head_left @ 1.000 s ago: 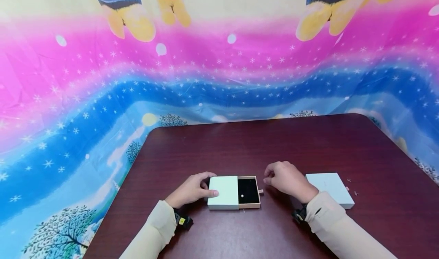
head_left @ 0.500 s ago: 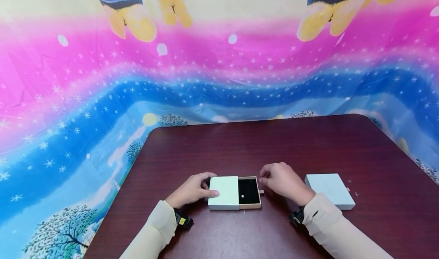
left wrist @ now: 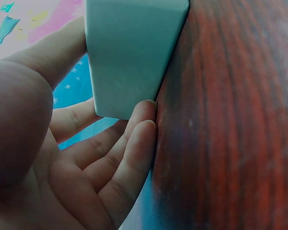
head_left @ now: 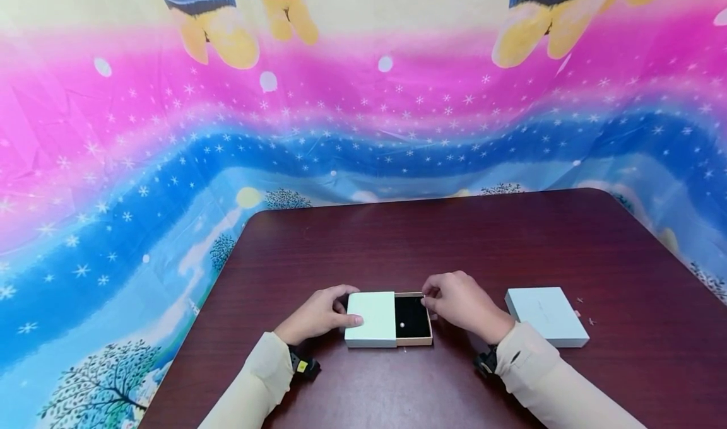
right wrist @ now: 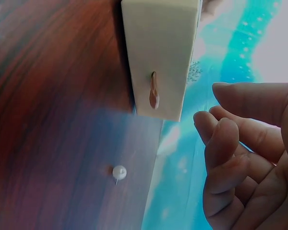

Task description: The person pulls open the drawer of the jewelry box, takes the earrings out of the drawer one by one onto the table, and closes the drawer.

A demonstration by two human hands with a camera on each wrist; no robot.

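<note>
My left hand [head_left: 316, 315] grips a white slide-out jewelry box [head_left: 370, 319], thumb on top and fingers at its far side; the left wrist view shows fingers around its end [left wrist: 129, 62]. The box's drawer [head_left: 413, 341] sticks out to the right, showing black lining with a small pearl stud [head_left: 401, 324]. My right hand [head_left: 468, 304] hovers at the drawer's far right corner, fingers loosely curled. In the right wrist view, nothing shows between thumb and fingers; a pink ribbon tab [right wrist: 154, 93] hangs from the drawer front, and a pearl pin [right wrist: 119, 172] is on the table.
A second white box [head_left: 546, 315], shut, lies to the right of my right hand. Several tiny light pieces [head_left: 592, 322] lie past it, too small to identify. The dark red table [head_left: 363, 246] has a printed cloth [head_left: 363, 113] hanging behind it.
My right hand has moved a little to the left, from beside the drawer to its far right corner. The left hand and the box have stayed in place.
</note>
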